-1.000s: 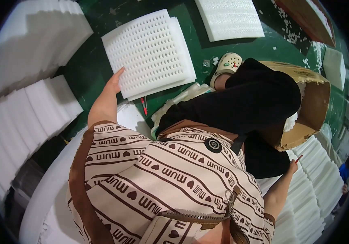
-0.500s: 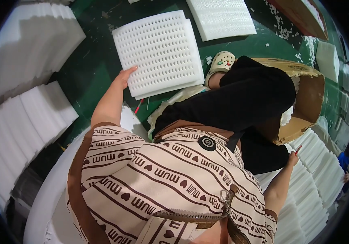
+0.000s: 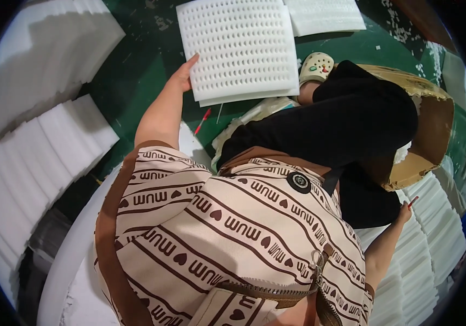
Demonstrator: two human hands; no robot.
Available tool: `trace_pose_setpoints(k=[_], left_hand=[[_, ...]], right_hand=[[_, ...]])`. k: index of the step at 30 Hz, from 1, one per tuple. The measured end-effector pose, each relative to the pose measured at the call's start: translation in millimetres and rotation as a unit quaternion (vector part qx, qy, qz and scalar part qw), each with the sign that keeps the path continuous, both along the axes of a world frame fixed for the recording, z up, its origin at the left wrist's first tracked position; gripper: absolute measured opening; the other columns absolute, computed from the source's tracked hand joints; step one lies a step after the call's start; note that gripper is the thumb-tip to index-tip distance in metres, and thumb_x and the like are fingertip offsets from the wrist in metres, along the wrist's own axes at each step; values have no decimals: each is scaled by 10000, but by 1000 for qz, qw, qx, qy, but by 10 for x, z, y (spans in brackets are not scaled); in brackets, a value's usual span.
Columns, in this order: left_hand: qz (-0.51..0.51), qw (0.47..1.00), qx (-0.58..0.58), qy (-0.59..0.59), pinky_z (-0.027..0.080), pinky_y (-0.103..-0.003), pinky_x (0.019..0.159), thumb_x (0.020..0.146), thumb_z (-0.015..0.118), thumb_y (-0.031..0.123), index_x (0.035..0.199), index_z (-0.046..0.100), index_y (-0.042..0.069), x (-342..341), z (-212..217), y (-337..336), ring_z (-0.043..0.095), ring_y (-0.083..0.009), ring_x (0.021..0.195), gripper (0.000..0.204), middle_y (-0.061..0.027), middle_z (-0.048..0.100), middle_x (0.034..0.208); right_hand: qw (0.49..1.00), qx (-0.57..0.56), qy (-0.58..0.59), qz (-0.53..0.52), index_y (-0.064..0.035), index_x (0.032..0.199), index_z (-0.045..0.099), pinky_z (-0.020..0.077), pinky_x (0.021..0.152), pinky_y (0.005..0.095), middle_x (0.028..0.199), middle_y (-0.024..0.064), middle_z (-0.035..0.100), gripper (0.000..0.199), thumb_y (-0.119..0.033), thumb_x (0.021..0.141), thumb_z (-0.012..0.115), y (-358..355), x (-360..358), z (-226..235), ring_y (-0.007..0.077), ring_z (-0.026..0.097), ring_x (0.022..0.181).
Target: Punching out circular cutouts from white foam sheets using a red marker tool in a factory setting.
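Observation:
My left hand (image 3: 183,75) grips the left edge of a square white foam sheet (image 3: 241,54) with rows of small holes. The thumb lies on top, and the other fingers are hidden beneath. A second white layer shows under the sheet along its right and near edges. Low on the right, my right hand (image 3: 404,213) is closed around a thin red pen-like tool (image 3: 414,201), its tip sticking out past the fingers. Its exact kind is too small to make out.
White foam sheets (image 3: 53,157) stand stacked at the left, with more stacks (image 3: 434,233) at the lower right. Another foam sheet (image 3: 328,17) lies at the far side. An open cardboard box (image 3: 434,127) sits right of my legs. A red pen (image 3: 202,120) lies on the green floor (image 3: 135,100).
The whole view has shifted, so everything sits further right and higher. My left hand and the holed foam sheet have moved slightly away from me. My right hand keeps its hold on the red tool.

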State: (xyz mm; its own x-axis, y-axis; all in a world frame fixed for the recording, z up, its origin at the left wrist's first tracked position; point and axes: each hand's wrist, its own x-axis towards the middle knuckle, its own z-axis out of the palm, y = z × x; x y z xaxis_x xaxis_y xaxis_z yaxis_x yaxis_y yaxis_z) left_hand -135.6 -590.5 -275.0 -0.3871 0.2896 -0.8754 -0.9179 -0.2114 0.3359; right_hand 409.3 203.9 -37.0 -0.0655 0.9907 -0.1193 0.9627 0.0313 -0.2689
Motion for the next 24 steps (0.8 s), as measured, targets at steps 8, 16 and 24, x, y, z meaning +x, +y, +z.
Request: trace_pose_setpoints(k=[8, 16, 24], left_hand=[[-47, 993, -7, 112, 462, -404, 907, 797, 675, 397, 1305, 452, 20, -174, -99, 406, 597, -289, 1031, 671, -178, 580, 1199], [-176, 943, -111, 260, 484, -363, 856, 768, 683, 250, 1303, 416, 24, -151, 574, 541, 591, -272, 980, 640, -175, 583, 1145], [-73, 949, -90, 294, 505, -381, 821, 745, 694, 198, 1348, 256, 21, 55, 806, 828, 592, -298, 955, 766, -220, 508, 1180]], right_hand=[[1000, 5, -8, 19, -24, 895, 661, 444, 583, 262, 710, 70, 667, 285, -282, 830, 561, 42, -80, -7, 198, 597, 623], [1000, 12, -6, 24, -23, 890, 666, 449, 597, 265, 706, 70, 670, 285, -278, 830, 556, -83, -109, 130, 204, 604, 636], [912, 220, 309, 159, -64, 1071, 664, 453, 606, 229, 814, 26, 683, 290, -250, 881, 548, -973, -2153, 1158, 157, 592, 672]])
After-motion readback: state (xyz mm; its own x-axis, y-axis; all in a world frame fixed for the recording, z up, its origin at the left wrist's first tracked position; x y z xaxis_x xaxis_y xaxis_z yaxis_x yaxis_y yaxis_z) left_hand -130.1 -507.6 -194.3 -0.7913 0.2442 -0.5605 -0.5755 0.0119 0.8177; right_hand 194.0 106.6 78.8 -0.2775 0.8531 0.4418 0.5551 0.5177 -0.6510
